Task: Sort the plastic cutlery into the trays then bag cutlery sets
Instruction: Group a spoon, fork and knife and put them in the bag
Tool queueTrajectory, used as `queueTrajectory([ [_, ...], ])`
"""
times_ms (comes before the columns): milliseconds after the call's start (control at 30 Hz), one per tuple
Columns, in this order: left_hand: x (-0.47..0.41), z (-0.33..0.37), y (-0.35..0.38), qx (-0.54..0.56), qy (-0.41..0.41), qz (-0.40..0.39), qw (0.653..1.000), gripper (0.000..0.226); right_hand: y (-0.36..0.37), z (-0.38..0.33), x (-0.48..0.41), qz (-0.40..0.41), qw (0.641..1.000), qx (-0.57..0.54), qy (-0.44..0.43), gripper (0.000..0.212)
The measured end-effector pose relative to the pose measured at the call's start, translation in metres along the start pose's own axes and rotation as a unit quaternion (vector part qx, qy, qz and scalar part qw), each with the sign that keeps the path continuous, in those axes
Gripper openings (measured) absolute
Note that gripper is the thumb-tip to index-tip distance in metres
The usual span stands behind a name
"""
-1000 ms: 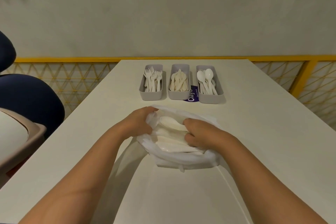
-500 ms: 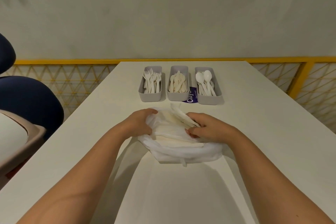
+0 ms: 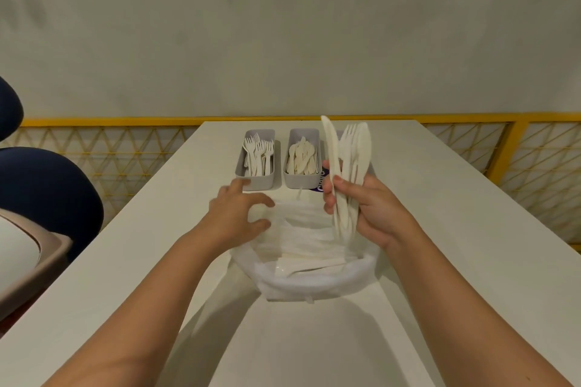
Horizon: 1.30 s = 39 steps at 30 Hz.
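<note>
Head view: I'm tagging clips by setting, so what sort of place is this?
Probably an office or workshop-style work area rather than a kitchen: a long white table, a dark blue office chair beside it on the left, and a yellow railing with mesh panels running along a plain wall.

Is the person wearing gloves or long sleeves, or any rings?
No gloves. The left hand and right hand are bare. The left forearm and right forearm are bare down to the picture's bottom edge, so no sleeves show. No ring, watch or bracelet can be seen.
</note>
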<state>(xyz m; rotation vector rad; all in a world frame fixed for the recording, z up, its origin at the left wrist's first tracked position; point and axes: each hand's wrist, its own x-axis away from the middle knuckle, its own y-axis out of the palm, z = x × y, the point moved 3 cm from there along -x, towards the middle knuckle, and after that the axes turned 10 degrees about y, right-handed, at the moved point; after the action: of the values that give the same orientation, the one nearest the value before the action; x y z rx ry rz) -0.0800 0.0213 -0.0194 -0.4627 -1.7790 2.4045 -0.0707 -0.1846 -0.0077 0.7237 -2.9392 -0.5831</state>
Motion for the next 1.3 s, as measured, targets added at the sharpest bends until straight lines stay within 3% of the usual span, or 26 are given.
queueTrajectory([
  [33, -0.001, 0.009, -0.008, -0.001, 0.029, 0.061, 0.998, 0.030, 0.004, 0.000, -0.001, -0.019, 1.000, -0.018, 0.016, 0.024],
  [100, 0.000, 0.028, -0.019, 0.111, 0.059, 0.140, 0.982, 0.032, 0.013, 0.004, -0.003, -0.047, 0.997, -0.032, 0.050, 0.022],
  [167, -0.003, 0.045, -0.015, 0.318, 0.030, 0.105, 0.942, 0.034, 0.023, 0.008, -0.004, -0.063, 0.995, -0.013, 0.079, 0.019],
  [233, -0.006, 0.061, -0.004, 0.521, -0.005, 0.032, 0.853, 0.042, 0.033, 0.015, -0.006, -0.077, 0.991, 0.020, 0.109, 0.015],
  [300, -0.008, 0.067, 0.006, 0.641, -0.044, 0.018, 0.766, 0.043, 0.040, 0.019, -0.006, -0.082, 0.985, 0.058, 0.138, 0.018],
  [367, -0.008, 0.064, 0.011, 0.660, -0.073, 0.027, 0.748, 0.043, 0.043, 0.019, -0.006, -0.089, 0.977, 0.098, 0.165, 0.022],
  [500, -0.010, 0.060, 0.013, 0.617, -0.076, 0.043, 0.782, 0.043, 0.044, 0.016, -0.001, -0.070, 0.957, 0.180, 0.217, 0.031],
  [533, -0.011, 0.059, 0.013, 0.623, -0.093, 0.064, 0.774, 0.041, 0.045, 0.016, 0.000, -0.058, 0.950, 0.207, 0.227, 0.033],
  [600, -0.014, 0.055, 0.013, 0.670, -0.135, 0.102, 0.723, 0.036, 0.043, 0.016, 0.001, -0.016, 0.929, 0.291, 0.230, 0.034],
  [667, -0.018, 0.052, 0.012, 0.725, -0.150, 0.126, 0.661, 0.028, 0.039, 0.012, 0.000, 0.043, 0.902, 0.384, 0.194, 0.030],
  [700, -0.019, 0.050, 0.011, 0.737, -0.152, 0.131, 0.646, 0.026, 0.037, 0.007, -0.001, 0.079, 0.888, 0.423, 0.160, 0.027],
  [767, -0.020, 0.047, 0.012, 0.726, -0.162, 0.137, 0.654, 0.023, 0.038, -0.003, -0.003, 0.136, 0.861, 0.486, 0.070, 0.021],
  [833, -0.021, 0.046, 0.015, 0.714, -0.170, 0.137, 0.665, 0.023, 0.043, -0.009, -0.004, 0.126, 0.856, 0.500, 0.012, 0.010],
  [933, -0.023, 0.048, 0.015, 0.724, -0.168, 0.128, 0.657, 0.020, 0.053, -0.004, -0.006, 0.088, 0.845, 0.527, 0.012, 0.009],
  [1000, -0.025, 0.052, 0.015, 0.732, -0.176, 0.139, 0.644, 0.015, 0.056, 0.001, -0.009, 0.096, 0.833, 0.545, 0.004, 0.009],
  [1100, -0.026, 0.053, 0.016, 0.741, -0.188, 0.156, 0.625, 0.025, 0.059, 0.002, -0.011, 0.126, 0.818, 0.560, -0.026, 0.012],
  [1167, -0.026, 0.055, 0.016, 0.745, -0.187, 0.151, 0.622, 0.019, 0.064, 0.001, -0.011, 0.133, 0.800, 0.584, -0.038, 0.021],
  [1300, -0.024, 0.063, 0.014, 0.774, -0.186, 0.129, 0.591, 0.024, 0.067, 0.001, -0.016, 0.150, 0.754, 0.640, -0.024, 0.010],
])
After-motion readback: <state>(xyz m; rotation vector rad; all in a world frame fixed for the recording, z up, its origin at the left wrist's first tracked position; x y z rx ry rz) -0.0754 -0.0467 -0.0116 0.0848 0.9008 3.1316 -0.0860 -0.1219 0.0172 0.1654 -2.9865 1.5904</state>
